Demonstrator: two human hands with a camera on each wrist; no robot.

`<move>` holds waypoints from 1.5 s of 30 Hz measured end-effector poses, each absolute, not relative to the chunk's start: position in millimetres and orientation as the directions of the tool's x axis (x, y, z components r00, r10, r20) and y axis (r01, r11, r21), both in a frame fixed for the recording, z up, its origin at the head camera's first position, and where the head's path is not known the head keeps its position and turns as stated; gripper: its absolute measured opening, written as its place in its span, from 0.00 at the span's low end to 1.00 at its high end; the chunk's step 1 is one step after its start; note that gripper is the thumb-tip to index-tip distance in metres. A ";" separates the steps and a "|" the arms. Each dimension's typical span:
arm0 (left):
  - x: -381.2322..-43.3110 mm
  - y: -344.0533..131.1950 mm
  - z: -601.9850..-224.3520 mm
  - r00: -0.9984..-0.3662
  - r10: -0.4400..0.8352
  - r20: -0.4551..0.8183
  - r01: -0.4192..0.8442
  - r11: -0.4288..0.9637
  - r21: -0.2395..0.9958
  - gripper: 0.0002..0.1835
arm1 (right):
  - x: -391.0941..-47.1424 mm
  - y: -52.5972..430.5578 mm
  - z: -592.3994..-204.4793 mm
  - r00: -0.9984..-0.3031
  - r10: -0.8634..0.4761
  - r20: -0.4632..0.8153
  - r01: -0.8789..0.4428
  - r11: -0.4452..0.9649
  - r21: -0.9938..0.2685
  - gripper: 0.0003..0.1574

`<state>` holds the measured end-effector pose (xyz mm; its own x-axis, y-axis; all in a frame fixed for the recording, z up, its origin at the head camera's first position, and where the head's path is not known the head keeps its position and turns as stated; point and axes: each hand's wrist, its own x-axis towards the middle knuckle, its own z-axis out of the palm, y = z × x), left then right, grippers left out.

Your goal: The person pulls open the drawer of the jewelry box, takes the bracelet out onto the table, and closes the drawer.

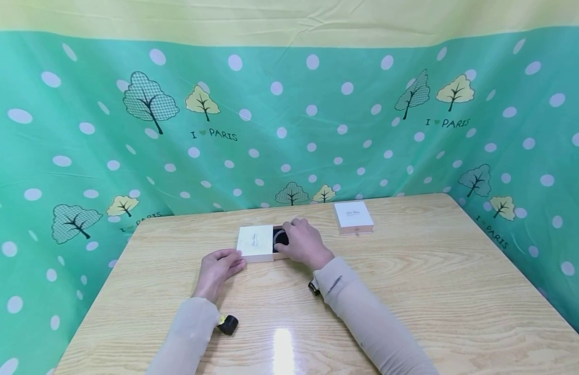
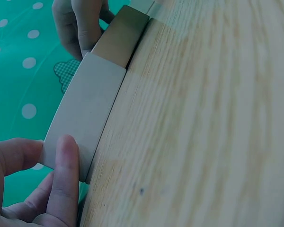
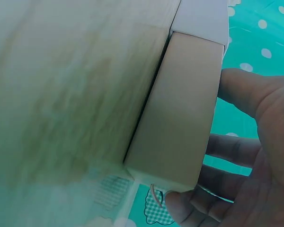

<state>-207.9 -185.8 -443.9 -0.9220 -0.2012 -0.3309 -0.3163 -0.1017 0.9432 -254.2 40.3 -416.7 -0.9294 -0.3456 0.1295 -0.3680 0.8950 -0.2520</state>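
A flat box with a white sleeve (image 1: 255, 242) lies on the table, its tan inner drawer (image 3: 173, 113) slid partway out to the right. Inside the drawer's exposed part sits a dark round ring-shaped thing (image 1: 281, 237), partly covered by fingers. My left hand (image 1: 219, 268) holds the sleeve's near left corner, one finger against its front side in the left wrist view. My right hand (image 1: 304, 243) reaches over the drawer. In the right wrist view its thumb (image 3: 246, 90) is at the drawer's upper edge, and curled fingers go round the end, beside a small ribbon pull (image 3: 156, 196).
A second white box (image 1: 353, 216), closed, stands farther back on the right of the wooden table (image 1: 439, 271). Green dotted cloth (image 1: 313, 125) with printed trees hangs behind and at both sides. Black wrist cameras (image 1: 228, 325) are strapped at the sleeves.
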 end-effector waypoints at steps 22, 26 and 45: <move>-207.0 -184.9 -442.5 -0.919 -0.207 -0.336 -0.323 -0.096 0.941 0.18 | -258.5 18.4 -399.9 -0.966 -0.260 -0.004 -0.256 0.954 -0.154 0.30; -207.7 -184.9 -443.1 -0.918 -0.207 -0.339 -0.326 -0.093 0.941 0.18 | -257.9 16.4 -398.7 -0.963 -0.269 -0.019 -0.263 0.952 -0.155 0.31; -208.0 -184.8 -441.4 -0.914 -0.204 -0.350 -0.339 -0.087 0.937 0.19 | -261.9 23.6 -409.0 -0.951 -0.297 0.085 -0.309 0.912 -0.270 0.29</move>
